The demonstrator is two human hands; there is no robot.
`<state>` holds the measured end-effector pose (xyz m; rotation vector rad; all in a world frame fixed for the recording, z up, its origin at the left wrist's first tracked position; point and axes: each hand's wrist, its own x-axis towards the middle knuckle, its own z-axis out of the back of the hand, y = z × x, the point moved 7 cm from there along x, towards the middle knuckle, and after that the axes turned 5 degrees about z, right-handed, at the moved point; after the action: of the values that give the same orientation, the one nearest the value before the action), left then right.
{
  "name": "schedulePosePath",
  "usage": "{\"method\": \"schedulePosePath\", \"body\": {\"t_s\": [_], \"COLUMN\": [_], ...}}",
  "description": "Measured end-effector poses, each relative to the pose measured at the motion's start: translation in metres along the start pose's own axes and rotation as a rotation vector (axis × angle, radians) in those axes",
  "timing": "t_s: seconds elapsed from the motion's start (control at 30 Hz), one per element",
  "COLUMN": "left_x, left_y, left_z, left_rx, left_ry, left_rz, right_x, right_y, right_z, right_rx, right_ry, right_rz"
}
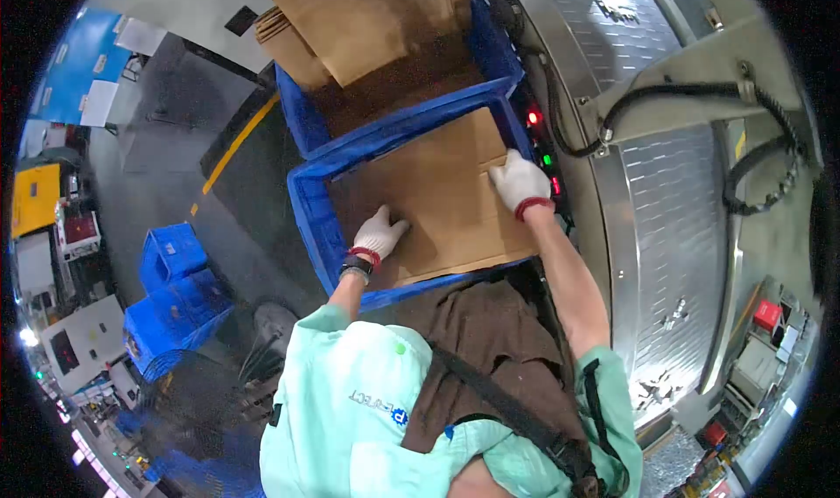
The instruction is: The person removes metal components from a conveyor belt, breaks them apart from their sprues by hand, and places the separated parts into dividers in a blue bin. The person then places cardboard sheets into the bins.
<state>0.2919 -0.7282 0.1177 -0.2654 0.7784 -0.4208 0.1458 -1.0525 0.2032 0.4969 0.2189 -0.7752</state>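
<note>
A flat brown cardboard sheet (pixel 446 196) lies in the nearer blue crate (pixel 308 227). My left hand (pixel 380 234), in a white glove with a red cuff, rests on the left part of the cardboard with thumb and fingers apart. My right hand (pixel 520 183), gloved the same way, is closed over the cardboard's right edge, beside the crate's right wall. Behind this crate stands a second blue crate (pixel 297 117) with folded cardboard pieces (pixel 367 25) in it.
On the right is a metal machine (pixel 674 227) with a black cable (pixel 674 89) and small red and green lights. More blue crates (pixel 175 301) stand on the floor at left, near a fan (pixel 188 402). A yellow line (pixel 241 143) marks the floor.
</note>
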Motion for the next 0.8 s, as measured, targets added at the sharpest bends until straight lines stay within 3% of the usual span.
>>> {"method": "schedulePosePath", "body": {"t_s": [0.07, 0.13, 0.17, 0.2, 0.33, 0.4, 0.47, 0.53, 0.6, 0.67, 0.8], "left_x": [0.018, 0.032, 0.034, 0.035, 0.026, 0.0, -0.019, -0.004, 0.028, 0.077, 0.167], "left_y": [0.014, 0.017, 0.019, 0.022, -0.006, -0.05, -0.08, -0.081, -0.068, -0.045, -0.025], "left_z": [-0.015, -0.026, -0.026, -0.023, 0.003, 0.058, 0.136, 0.21, 0.275, 0.334, 0.395], "left_rx": [-0.027, -0.011, -0.002, 0.01, -0.052, -0.229, -0.442, -0.466, -0.693, -0.382, -0.155], "left_ry": [-0.029, 0.011, 0.027, 0.041, 0.056, -0.076, -0.215, -0.474, -0.559, -0.913, -0.86], "left_rz": [0.017, 0.02, 0.023, 0.029, 0.044, -0.045, -0.111, -0.317, -0.147, -0.165, -0.001], "right_x": [-0.011, -0.035, -0.05, -0.061, -0.062, -0.058, -0.049, -0.042, -0.034, -0.029, -0.021], "right_y": [0.017, 0.041, 0.059, 0.069, 0.043, 0.014, -0.005, -0.012, -0.017, -0.023, -0.02], "right_z": [-0.005, -0.01, 0.0, 0.002, -0.077, -0.108, -0.126, -0.138, -0.147, -0.153, -0.155], "right_rx": [-0.107, -0.315, -0.195, -0.138, -0.073, -0.072, 0.071, 0.05, 0.051, 0.081, 0.084], "right_ry": [-0.123, -0.243, -0.214, -0.166, 0.415, 0.633, 0.562, 0.574, 0.565, 0.542, 0.576], "right_rz": [0.095, 0.349, 0.419, 0.449, 0.27, 0.186, 0.127, 0.161, 0.167, 0.136, 0.084]}}
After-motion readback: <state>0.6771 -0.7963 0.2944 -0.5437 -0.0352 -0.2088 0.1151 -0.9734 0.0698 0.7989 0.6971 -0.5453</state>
